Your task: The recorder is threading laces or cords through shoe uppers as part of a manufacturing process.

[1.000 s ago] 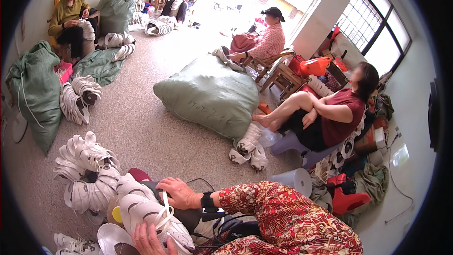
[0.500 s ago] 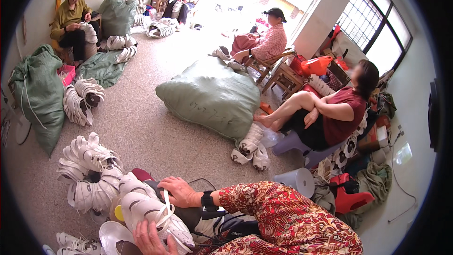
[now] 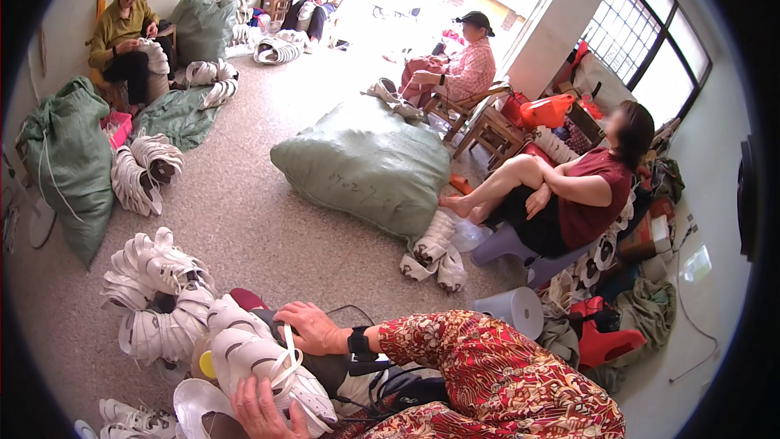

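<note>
A stack of white shoe uppers lies across my lap at the bottom left. My left hand is closed over the near side of the stack, fingers on the white material and thumb apart. At the stack's far right side is my right hand, its fingers bent and closed on a flat white shoelace. The lace hangs in a loop from these fingers down toward the uppers. The fingertips of the right hand are partly hidden.
More bundled white uppers lie on the floor to the left. A large green sack sits mid-floor, another sack at far left. A person sits at the right near a pale bin; several others sit farther back.
My hands stay in nearly the same place on the uppers and lace. The seated person in the pink checked shirt has raised a forearm. The whole view has shifted very slightly.
</note>
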`<state>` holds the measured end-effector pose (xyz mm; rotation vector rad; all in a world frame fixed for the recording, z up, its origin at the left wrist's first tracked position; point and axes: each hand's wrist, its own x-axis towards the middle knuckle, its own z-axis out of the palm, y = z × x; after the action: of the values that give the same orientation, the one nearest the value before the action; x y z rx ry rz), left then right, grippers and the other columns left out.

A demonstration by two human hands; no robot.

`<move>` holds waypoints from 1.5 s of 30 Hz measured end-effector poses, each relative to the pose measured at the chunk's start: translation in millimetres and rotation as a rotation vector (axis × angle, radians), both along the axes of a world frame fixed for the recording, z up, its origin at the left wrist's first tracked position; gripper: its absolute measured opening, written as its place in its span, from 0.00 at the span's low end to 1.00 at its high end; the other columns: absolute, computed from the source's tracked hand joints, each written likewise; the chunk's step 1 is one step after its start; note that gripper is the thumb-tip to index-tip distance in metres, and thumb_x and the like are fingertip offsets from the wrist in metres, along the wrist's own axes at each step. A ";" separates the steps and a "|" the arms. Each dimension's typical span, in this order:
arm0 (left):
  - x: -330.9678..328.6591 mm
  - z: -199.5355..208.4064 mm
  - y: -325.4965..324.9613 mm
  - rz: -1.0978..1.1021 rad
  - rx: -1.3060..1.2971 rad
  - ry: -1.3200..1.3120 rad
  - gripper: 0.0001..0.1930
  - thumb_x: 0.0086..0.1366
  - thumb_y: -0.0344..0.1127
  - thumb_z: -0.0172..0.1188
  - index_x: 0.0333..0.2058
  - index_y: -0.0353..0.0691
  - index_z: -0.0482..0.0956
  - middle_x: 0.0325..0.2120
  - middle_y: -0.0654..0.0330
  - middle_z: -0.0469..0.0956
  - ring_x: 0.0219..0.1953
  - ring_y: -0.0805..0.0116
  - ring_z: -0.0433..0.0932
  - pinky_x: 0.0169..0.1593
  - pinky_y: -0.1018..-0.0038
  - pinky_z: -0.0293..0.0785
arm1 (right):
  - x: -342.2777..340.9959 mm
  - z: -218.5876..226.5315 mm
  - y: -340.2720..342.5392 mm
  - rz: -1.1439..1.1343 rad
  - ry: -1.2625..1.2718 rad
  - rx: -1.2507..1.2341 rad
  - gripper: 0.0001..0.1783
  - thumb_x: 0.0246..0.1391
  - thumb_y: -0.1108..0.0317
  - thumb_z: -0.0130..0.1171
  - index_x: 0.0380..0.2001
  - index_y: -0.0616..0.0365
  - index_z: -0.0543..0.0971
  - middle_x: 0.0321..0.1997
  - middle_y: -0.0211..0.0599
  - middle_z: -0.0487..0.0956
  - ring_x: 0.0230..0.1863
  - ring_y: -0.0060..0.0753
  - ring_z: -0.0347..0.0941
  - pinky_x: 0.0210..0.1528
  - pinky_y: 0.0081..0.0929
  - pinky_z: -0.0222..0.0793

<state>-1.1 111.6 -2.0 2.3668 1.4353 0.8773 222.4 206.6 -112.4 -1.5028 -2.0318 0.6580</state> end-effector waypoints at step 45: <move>22.4 -5.5 -14.5 0.016 0.054 0.088 0.28 0.70 0.52 0.50 0.59 0.36 0.71 0.58 0.46 0.71 0.61 0.43 0.68 0.64 0.50 0.62 | -1.3 -8.5 -1.1 -0.048 0.034 0.000 0.17 0.55 0.56 0.58 0.40 0.57 0.80 0.44 0.42 0.78 0.51 0.47 0.72 0.52 0.45 0.64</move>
<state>21.3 97.0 -7.5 2.4656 1.4828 0.8363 221.1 205.5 -120.8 -1.5255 -1.9637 0.6600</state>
